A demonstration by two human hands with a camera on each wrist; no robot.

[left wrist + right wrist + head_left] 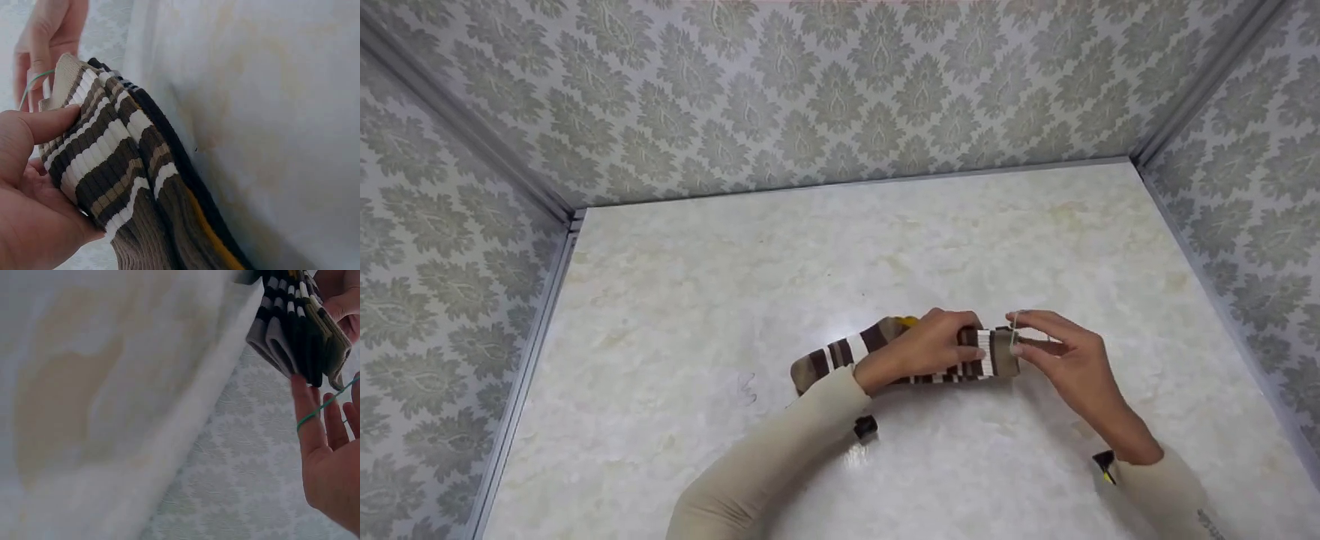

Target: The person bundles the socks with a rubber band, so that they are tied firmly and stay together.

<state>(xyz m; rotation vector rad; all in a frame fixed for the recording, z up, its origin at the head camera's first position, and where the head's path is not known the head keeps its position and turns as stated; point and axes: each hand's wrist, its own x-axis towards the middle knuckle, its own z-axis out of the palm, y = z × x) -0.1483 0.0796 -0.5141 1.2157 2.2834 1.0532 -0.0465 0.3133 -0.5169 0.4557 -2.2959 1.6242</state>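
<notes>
A bundle of several striped socks [834, 355] lies lengthwise over the tabletop, brown, white and tan on top, with darker and grey ones beneath. My left hand [930, 346] grips it near the cuffs, thumb across the top sock [107, 152] in the left wrist view. Just beyond the cuff end is my right hand [1072, 364]. A thin green rubber band [323, 406] is stretched around its spread fingers. One fingertip [299, 382] meets the sock cuffs in the right wrist view. In the head view the band stands as a pale line at the cuff edge.
The pale marbled tabletop [720, 300] is bordered by patterned wall panels [840, 90] at the back and sides. Small dark wrist devices sit below both forearms. A faint scribble [747, 388] marks the surface left of the socks.
</notes>
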